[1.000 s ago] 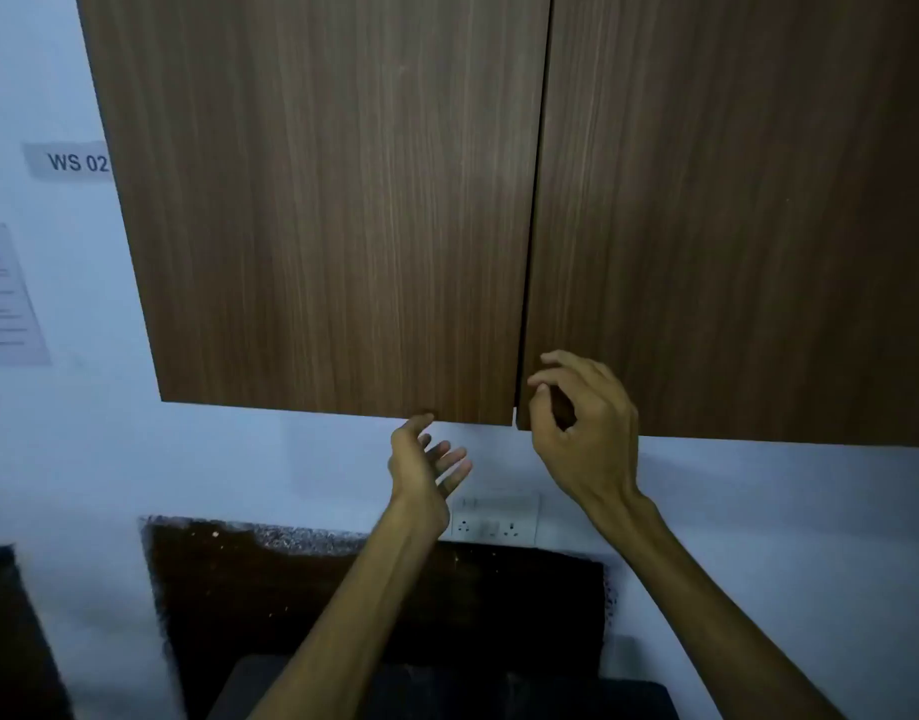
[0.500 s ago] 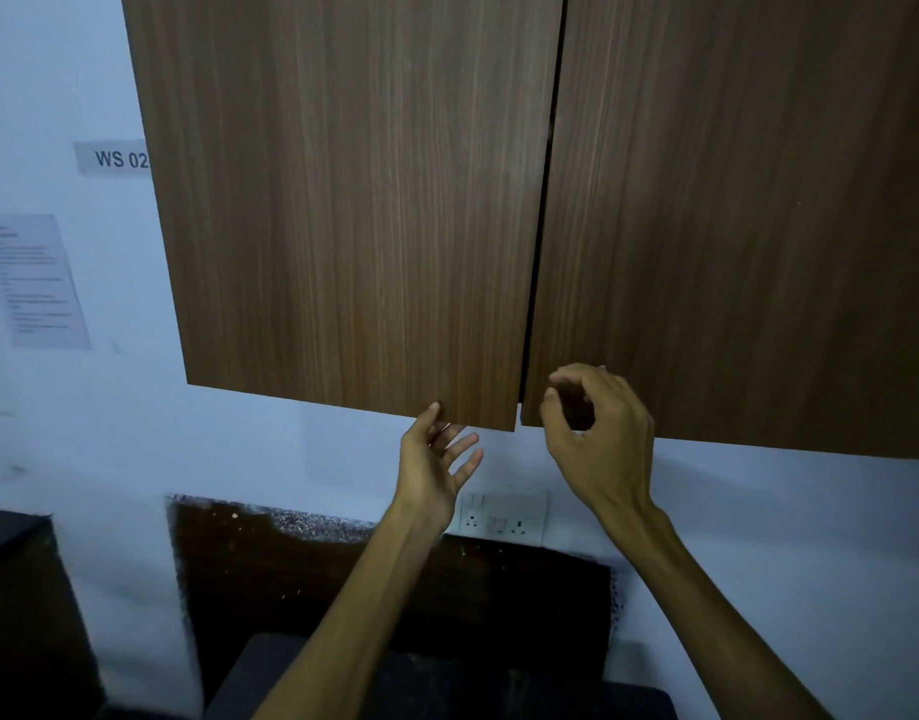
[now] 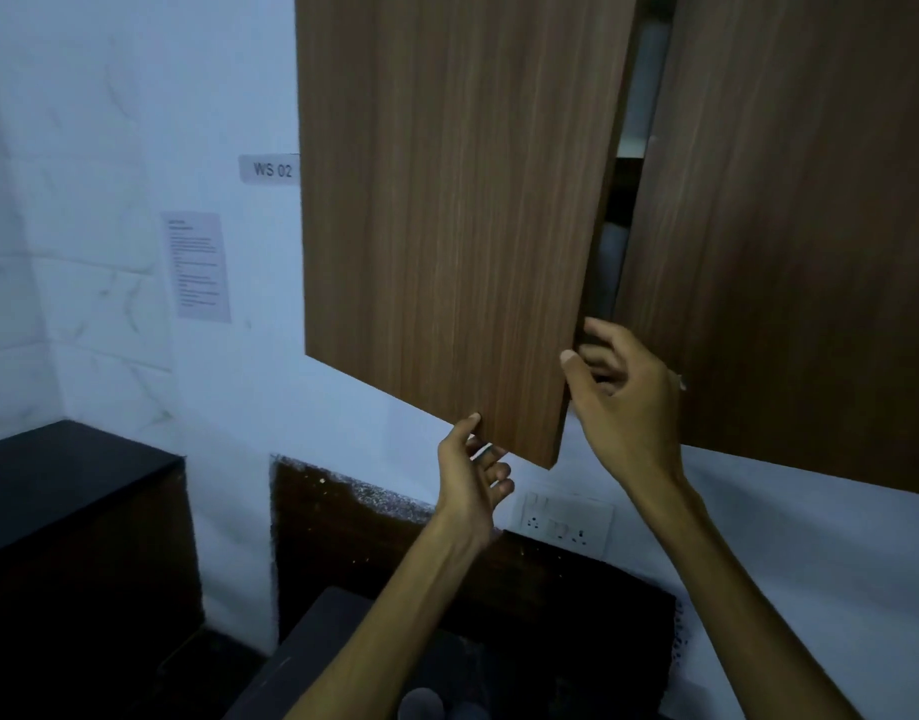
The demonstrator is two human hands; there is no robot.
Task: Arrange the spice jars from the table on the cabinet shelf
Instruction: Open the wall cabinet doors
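Observation:
A wooden wall cabinet fills the upper view. Its left door (image 3: 447, 226) stands partly swung out. My left hand (image 3: 473, 475) grips that door's bottom edge, thumb on the front and fingers curled behind. The right door (image 3: 790, 241) is slightly ajar, and my right hand (image 3: 618, 402) has its fingers hooked around the right door's inner edge. Through the narrow gap (image 3: 621, 210) I see a pale shelf and dim shapes inside. No spice jar is clearly visible; some blurred round tops (image 3: 421, 704) show at the bottom edge.
A white wall carries a "WS 02" label (image 3: 271, 169) and a printed sheet (image 3: 197, 267). A socket panel (image 3: 563, 522) sits below the cabinet. A dark counter (image 3: 72, 485) stands at left, a dark surface (image 3: 332, 641) lies below my arms.
Both doors were shut a second ago. The left door has swung out toward me under my left hand, and the right door has begun to part, opening a gap between them. My view shifted left.

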